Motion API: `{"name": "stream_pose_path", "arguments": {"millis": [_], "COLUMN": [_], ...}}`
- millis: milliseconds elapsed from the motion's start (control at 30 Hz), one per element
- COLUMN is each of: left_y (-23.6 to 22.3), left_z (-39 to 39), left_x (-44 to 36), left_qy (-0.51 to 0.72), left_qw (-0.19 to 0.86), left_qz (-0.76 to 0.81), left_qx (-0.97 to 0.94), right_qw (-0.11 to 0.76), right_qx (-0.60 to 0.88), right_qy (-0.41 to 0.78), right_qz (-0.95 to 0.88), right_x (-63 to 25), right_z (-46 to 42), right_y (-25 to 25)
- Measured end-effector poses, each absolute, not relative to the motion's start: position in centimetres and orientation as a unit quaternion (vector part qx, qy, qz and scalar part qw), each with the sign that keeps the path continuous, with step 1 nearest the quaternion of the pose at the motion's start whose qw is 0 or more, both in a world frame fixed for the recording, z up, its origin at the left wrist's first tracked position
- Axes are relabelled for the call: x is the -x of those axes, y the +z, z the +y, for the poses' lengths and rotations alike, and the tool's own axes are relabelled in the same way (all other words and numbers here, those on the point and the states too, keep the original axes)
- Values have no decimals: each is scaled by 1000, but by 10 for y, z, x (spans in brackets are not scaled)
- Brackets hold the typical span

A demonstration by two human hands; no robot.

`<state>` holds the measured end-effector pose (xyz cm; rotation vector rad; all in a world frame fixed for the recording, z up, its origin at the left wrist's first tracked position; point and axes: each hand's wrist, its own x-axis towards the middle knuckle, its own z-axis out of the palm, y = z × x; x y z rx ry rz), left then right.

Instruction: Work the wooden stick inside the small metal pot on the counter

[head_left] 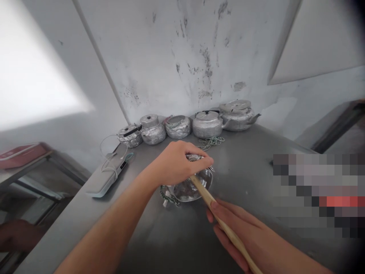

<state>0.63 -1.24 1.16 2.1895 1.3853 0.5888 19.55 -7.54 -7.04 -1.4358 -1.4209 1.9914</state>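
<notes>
A small shiny metal pot (pixel 189 186) sits near the middle of the steel table (pixel 256 152). My left hand (pixel 176 163) is curled over its rim and grips it. My right hand (pixel 242 232) is closed round a long wooden stick (pixel 219 220), whose far end reaches into the pot's mouth. A green and white cord (pixel 168 196) hangs at the pot's left side.
Several small metal kettles (pixel 207 123) stand in a row against the stained back wall. A loose metal chain (pixel 211 142) lies before them. A flat pale device with a white cable (pixel 110 171) lies at the table's left edge. A blurred patch covers the right side.
</notes>
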Motion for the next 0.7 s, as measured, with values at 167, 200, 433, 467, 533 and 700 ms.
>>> {"name": "stream_pose_path", "arguments": {"millis": [167,200,433,467,533,700], "left_y": [10,10,10,10,10,10], "left_z": [-11,-11,-12,-12,-11,-11], "left_x": [-5,-5,-6,-6,-5,-5], "left_qy": [223,224,221,221,219,224], "left_qw": [240,241,242,243,244,239], "left_qz": [503,501,506,505,504,502], "left_qx": [-800,-800,-798,-798,-799,-800], "right_qw": [155,156,160,161,158,157], "right_qx": [498,496,491,492,493,492], "right_qy": [695,695,699,699,701,712], "right_qz": [-495,-496,-495,-493,-490,-476], "right_x": [-197,-197,-196,-196,-196,-197], "right_z": [-78,-77,-77,-77,-77,-77], "right_y": [-71,-71,-70,-70,-70,-69]}}
